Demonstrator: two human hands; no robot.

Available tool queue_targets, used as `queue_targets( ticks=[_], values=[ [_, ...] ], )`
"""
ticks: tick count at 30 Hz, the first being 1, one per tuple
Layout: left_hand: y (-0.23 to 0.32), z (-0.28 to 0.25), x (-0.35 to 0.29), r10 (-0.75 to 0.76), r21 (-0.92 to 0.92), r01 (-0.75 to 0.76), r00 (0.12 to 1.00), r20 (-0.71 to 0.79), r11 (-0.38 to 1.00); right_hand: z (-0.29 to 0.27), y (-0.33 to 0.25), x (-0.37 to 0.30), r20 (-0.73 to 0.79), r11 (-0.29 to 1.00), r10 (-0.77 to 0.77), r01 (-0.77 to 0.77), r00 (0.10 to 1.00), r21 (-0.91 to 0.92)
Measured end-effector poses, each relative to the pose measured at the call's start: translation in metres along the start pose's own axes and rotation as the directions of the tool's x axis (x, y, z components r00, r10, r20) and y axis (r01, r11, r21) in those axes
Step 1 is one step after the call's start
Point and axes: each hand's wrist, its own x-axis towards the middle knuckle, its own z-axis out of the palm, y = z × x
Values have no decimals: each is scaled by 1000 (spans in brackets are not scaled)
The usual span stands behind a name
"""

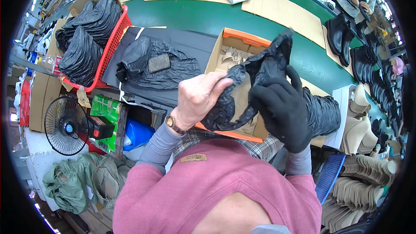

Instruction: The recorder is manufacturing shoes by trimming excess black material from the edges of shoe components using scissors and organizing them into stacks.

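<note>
Over an open orange-rimmed cardboard box (247,34), I hold a thin, crinkled black piece (225,115) with both hands. It looks like soft leather or cloth, and a gap in its middle shows the brown cardboard behind. My bare left hand (200,97), with a watch on the wrist, pinches its left edge between thumb and fingers. My right hand (284,112), in a black glove, is closed on its right side, while a loose flap stands up above. Left of the box, another crinkled black piece (182,64) lies spread on a dark board, with a grey abrasive-looking block (159,63) on it.
A red basket (113,39) piled with black pieces stands at the left, above a black fan (67,125). Right of the box lies a black crinkled bundle (323,112). Black boots (338,39) line the green bench (190,13); beige shoe-shaped parts (359,134) are stacked at right. Another person works far right.
</note>
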Motion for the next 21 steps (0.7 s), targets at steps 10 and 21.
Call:
queue_targets(
  ticks=[10, 21],
  values=[
    [-1, -7, -5, 162, -32, -161, 987, 6, 986, 5, 0, -14, -249, 902, 407, -344, 879, 259],
    [21, -12, 1, 310, -403, -242, 944, 114, 883, -3, 13, -1, 299, 375, 328, -414, 896, 829]
  ],
)
